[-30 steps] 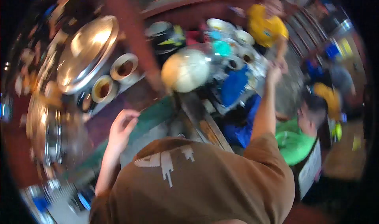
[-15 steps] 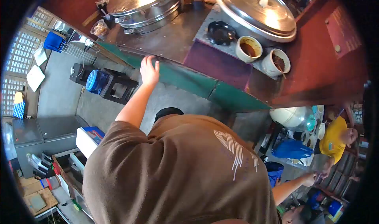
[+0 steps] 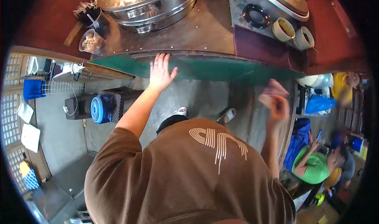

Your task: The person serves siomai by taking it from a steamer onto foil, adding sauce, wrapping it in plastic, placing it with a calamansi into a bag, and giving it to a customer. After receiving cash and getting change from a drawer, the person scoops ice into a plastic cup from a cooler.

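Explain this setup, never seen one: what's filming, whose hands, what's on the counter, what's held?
No machine here: a person works bare-handed, and one head-worn camera takes every picture, looking forward and down. The brown shirt filling the lower middle is the wearer's own. The left hand reaches to the edge of the counter, holding nothing visible. The right hand, blurred, holds something flat and pinkish, too smeared to identify. On the counter are a round lidded steel pan, a clear cup of food and a black dish. The person in green is someone else.
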{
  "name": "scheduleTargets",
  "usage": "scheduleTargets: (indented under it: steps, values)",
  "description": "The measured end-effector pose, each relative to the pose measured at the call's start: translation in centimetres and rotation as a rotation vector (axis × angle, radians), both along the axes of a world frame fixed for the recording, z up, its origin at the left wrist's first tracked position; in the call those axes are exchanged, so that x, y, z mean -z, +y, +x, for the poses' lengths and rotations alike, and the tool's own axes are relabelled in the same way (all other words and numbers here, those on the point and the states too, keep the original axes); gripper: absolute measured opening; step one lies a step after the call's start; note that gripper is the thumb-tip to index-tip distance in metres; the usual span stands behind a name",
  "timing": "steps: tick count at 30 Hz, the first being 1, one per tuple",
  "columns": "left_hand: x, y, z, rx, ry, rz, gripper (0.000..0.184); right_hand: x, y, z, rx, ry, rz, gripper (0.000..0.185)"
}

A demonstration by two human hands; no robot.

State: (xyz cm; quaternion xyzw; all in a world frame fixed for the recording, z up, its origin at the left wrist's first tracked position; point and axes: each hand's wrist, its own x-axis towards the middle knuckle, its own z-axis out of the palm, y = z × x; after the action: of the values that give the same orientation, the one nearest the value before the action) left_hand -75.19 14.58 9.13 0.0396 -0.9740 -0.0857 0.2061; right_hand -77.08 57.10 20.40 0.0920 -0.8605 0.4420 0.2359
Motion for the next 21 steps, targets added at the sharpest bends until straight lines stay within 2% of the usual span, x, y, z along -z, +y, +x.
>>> scheduleTargets:
  steps: [2,6,10,14,17,20,21]
  values:
    - [-0.5,-0.3,0.1,0.073,-0.01,0.153,0.061,-0.5,-6.5,2.7,-0.146,-0.131,0.055,0.018]
    - [-0.5,-1.7,-0.1,0.09,-0.012,-0.136,0.059,-1.4,-14.3,6.2,-0.398,-0.1,0.115,0.02]
    - [-0.5,-1.7,0.0,0.09,-0.072,-0.049,0.06,-1.0,-17.2,8.2,-0.392,-0.199,0.073,0.018]
    - [-1.3,-2.0,0.6,0.192,-0.015,0.019,0.072,-0.6,-17.9,9.2,-0.342,-0.289,0.048,0.016]
    - [-3.0,-1.6,2.4,0.239,-0.099,-0.032,0.064,-0.5,-18.2,9.4,-0.325,-0.274,0.009,0.016]
    - [-6.5,-0.3,5.3,0.308,-0.38,0.396,0.048,0.3,-18.8,9.8,-0.326,-0.291,-0.081,0.014]
    - [-6.4,0.3,6.0,0.419,-0.316,0.503,0.04,1.0,-19.1,10.0,-0.3,-0.358,-0.06,0.016]
